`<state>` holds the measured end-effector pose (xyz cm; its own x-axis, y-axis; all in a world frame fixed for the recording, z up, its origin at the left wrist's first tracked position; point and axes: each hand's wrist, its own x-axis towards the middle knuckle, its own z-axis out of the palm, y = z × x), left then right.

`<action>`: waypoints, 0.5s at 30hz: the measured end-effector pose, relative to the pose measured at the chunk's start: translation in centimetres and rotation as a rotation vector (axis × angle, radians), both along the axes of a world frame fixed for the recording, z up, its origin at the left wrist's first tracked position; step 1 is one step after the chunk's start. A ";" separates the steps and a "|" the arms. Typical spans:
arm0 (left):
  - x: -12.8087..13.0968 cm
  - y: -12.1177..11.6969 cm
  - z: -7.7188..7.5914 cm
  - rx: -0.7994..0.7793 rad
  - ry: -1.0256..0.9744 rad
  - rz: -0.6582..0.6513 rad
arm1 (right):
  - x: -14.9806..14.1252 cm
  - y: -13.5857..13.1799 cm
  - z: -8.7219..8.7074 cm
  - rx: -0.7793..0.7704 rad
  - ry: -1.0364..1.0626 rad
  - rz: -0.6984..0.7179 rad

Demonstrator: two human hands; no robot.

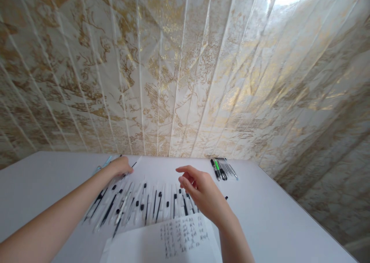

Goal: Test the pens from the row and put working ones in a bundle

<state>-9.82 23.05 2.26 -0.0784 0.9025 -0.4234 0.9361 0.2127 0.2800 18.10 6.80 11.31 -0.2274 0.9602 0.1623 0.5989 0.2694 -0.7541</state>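
Note:
My left hand [123, 166] reaches to the back left of the table with its fingers bent down and closed. A thin dark pen refill [134, 164] shows by its fingertips; what the fingers hold is hidden. In front of it lie several clear pen barrels with black caps and dark refills, such as a pen [108, 209], in a broad row. My right hand [200, 191] hovers over the row's right end, its index finger stretched out, thumb apart and other fingers curled, with nothing in it. Below the row lies a white sheet of paper [138, 247] with handwriting.
On the white table [260, 201], a clear bag of refills [228, 168] lies at the back right beside a green-and-black pen [217, 166]. A light blue item [106, 162] is behind my left wrist. A wall covering with gold patterns [162, 82] rises behind the table.

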 end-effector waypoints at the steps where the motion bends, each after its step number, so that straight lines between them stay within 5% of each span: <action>1: 0.1 0.0 -0.1 0.005 -0.027 0.012 | -0.1 0.0 0.0 -0.003 -0.003 0.000; 5: -0.2 -0.1 0.2 0.032 -0.187 0.061 | -0.1 -0.2 0.0 0.000 0.001 0.008; 9: -0.9 -1.6 2.5 0.087 -0.473 0.082 | -0.3 0.4 -0.4 -0.043 0.101 0.028; 15: 4.5 -9.8 4.4 0.018 -0.965 -0.092 | -2.7 2.6 -4.3 -0.187 0.390 0.069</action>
<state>-5.32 13.21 6.67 0.3667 0.8949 -0.2543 0.3145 0.1380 0.9392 15.45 9.41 6.99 -0.2485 0.9658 0.0734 0.2447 0.1359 -0.9600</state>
